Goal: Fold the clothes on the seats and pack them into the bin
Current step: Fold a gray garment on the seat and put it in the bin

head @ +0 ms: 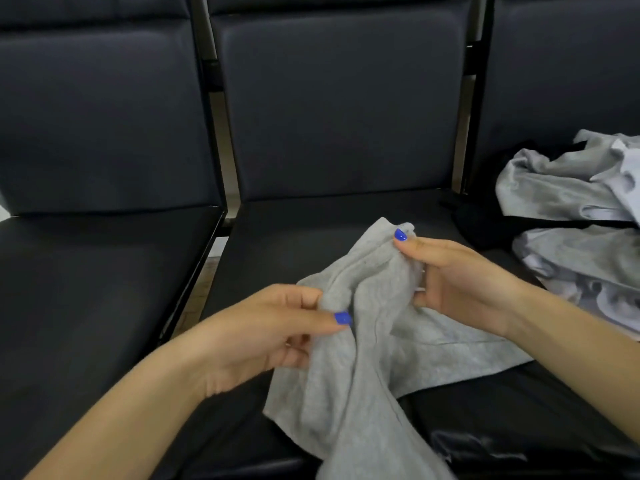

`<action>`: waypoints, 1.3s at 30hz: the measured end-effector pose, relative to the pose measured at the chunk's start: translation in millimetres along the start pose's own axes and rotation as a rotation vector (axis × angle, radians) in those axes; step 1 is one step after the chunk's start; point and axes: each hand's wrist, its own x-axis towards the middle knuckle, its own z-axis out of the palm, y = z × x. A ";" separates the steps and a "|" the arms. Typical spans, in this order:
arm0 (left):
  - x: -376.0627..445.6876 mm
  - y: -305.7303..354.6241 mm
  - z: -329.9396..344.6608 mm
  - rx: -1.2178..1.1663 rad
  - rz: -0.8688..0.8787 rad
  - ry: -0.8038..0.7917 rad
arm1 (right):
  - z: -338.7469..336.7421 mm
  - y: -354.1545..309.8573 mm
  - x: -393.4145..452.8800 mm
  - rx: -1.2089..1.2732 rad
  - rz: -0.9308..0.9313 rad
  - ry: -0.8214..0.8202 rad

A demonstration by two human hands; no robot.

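I had the grey garment point(367, 341) up over the middle seat point(284, 244), bunched between both hands, its lower part trailing off the front edge toward me. My left hand point(277, 327) pinched a fold near the middle, thumb on top. My right hand point(460, 282) gripped the upper edge, thumb pressed over the cloth. Both were clamped on fabric, neither slack.

It looked to me like the sorting-out stage: finding an edge or seam before any fold could start. To do it well, I reckoned I needed to walk the hands apart along one hem, shake the twist out, then lay the piece flat on the seat.

The pile point(575, 209) of unfolded clothes, grey and pale with something black among it, sat on the right seat, so plenty remained. The left seat point(104, 271) was dark padded vinyl like the others, with a sliver of floor point(204, 285) between the frames. No bin showed anywhere.
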 end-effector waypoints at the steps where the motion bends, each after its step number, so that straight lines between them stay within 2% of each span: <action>1: 1.9 0.4 2.2 0.000 0.012 0.082 | -0.2 0.1 0.3 0.010 -0.005 0.009; 6: 9.8 5.3 0.2 0.186 0.118 0.470 | -6.0 -2.0 3.0 0.078 -0.057 0.221; 10: 4.5 11.2 -1.9 0.483 0.258 0.585 | -12.1 -6.1 4.1 0.056 -0.074 0.314; 12: 3.3 11.5 -4.1 0.662 0.317 0.679 | -14.0 -5.8 5.9 0.016 -0.075 0.318; 15: 8.0 7.2 -15.2 0.782 0.372 0.827 | -13.3 -4.5 6.7 -0.028 -0.104 0.276; 19: 17.8 -5.1 -26.7 0.951 0.440 0.870 | -10.5 -2.9 3.8 -0.044 -0.124 0.187; 21: 18.9 -8.3 -15.9 1.031 0.538 0.870 | -10.1 -1.5 2.3 -0.095 -0.111 0.200; 23: 18.0 -8.5 6.6 1.088 0.711 0.710 | -9.1 -0.8 1.7 -0.162 -0.112 0.200; 25: 17.7 -13.3 32.2 1.131 0.801 0.370 | -8.5 -0.3 3.2 -0.267 -0.108 0.215; 27: 17.5 -22.9 55.5 1.132 0.705 0.034 | -10.3 2.3 5.2 -0.355 -0.090 0.248; 29: 20.1 -33.4 69.0 1.159 0.579 -0.175 | -15.1 5.6 7.2 -0.370 -0.061 0.236; 32: 24.4 -45.9 72.1 1.259 0.549 -0.250 | -24.8 10.6 7.7 -0.377 0.011 0.173; 39: 29.9 -64.0 76.1 1.533 0.536 -0.176 | -34.7 17.1 7.7 -0.566 0.028 0.095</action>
